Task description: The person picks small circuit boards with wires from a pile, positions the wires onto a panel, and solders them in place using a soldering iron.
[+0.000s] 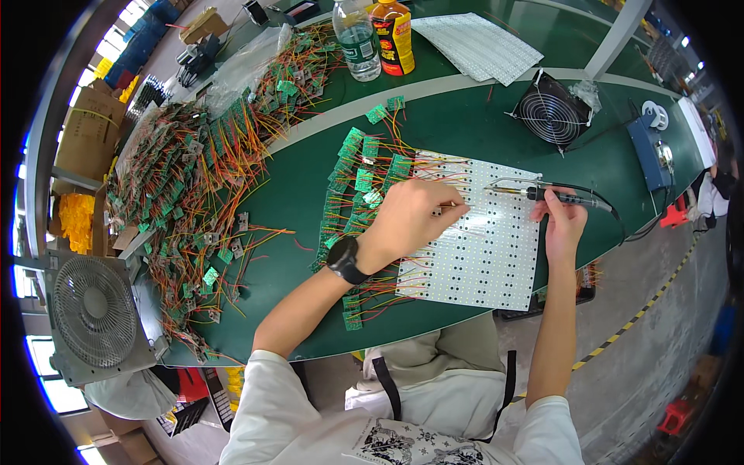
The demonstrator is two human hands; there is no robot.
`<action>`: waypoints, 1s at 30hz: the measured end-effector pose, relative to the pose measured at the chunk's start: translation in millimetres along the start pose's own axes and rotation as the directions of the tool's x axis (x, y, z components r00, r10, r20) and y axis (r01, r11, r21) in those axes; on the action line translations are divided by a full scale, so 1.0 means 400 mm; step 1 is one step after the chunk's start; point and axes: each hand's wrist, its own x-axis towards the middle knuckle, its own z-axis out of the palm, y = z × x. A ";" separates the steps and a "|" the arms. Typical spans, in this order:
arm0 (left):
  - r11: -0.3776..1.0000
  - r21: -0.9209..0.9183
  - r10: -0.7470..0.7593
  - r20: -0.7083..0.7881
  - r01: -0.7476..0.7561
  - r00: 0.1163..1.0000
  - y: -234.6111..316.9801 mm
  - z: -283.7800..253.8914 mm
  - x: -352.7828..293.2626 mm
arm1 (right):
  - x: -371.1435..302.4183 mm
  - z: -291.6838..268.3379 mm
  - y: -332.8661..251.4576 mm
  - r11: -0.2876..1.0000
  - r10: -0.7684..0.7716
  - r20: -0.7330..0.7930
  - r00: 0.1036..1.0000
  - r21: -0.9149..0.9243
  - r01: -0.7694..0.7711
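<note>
A white panel (480,267) dotted with rows of small pads lies flat on the green table in front of me. Over its left part is my left hand (415,217), thumb and fingers pinched together close to the surface; what they hold is hidden. My right hand (563,225) grips a black-handled soldering iron (576,199) at the panel's right edge, its thin tip pointing left just above the panel. Small green circuit boards (364,180) stand in columns along the panel's left side, and their red and yellow wires (378,287) reach onto it.
A large heap of wired circuit boards (174,186) covers the table's left. Behind stand a water bottle (359,46), an orange bottle (394,39) and stacked white panels (477,46). A small black fan (552,115) and a blue soldering station (652,151) are at right; a big fan (94,310) stands left.
</note>
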 end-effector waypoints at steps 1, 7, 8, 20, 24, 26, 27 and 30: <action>0.999 0.021 0.038 -0.048 -0.037 0.998 -0.020 0.023 -0.008 | -0.002 0.004 0.002 1.000 -0.002 0.006 1.000 -0.002 0.002; 0.985 0.131 0.117 -0.036 -0.112 0.992 -0.043 0.051 -0.032 | -0.018 0.023 -0.011 0.978 -0.165 -0.024 0.986 -0.136 0.160; 0.988 0.115 0.107 -0.026 -0.104 0.994 -0.042 0.049 -0.031 | -0.018 0.024 -0.016 0.980 -0.154 -0.024 0.988 -0.129 0.150; 0.997 0.076 -0.008 -0.056 0.012 0.998 -0.051 0.053 -0.042 | -0.016 0.009 0.008 0.997 0.047 0.159 0.986 -0.070 -0.036; 0.998 0.062 0.013 -0.086 -0.008 0.996 -0.051 0.053 -0.038 | -0.016 0.012 -0.004 0.992 0.068 0.184 0.981 -0.119 -0.047; 0.998 0.061 0.018 -0.090 -0.013 0.996 -0.053 0.052 -0.037 | -0.016 0.011 -0.002 0.990 0.075 0.188 0.979 -0.133 -0.050; 0.998 0.056 0.007 -0.086 -0.002 0.996 -0.053 0.051 -0.038 | -0.016 0.012 -0.001 0.988 0.079 0.191 0.978 -0.145 -0.052; 0.997 0.073 0.016 -0.092 -0.010 0.996 -0.057 0.054 -0.040 | -0.018 0.013 -0.002 0.988 0.079 0.197 0.977 -0.148 -0.050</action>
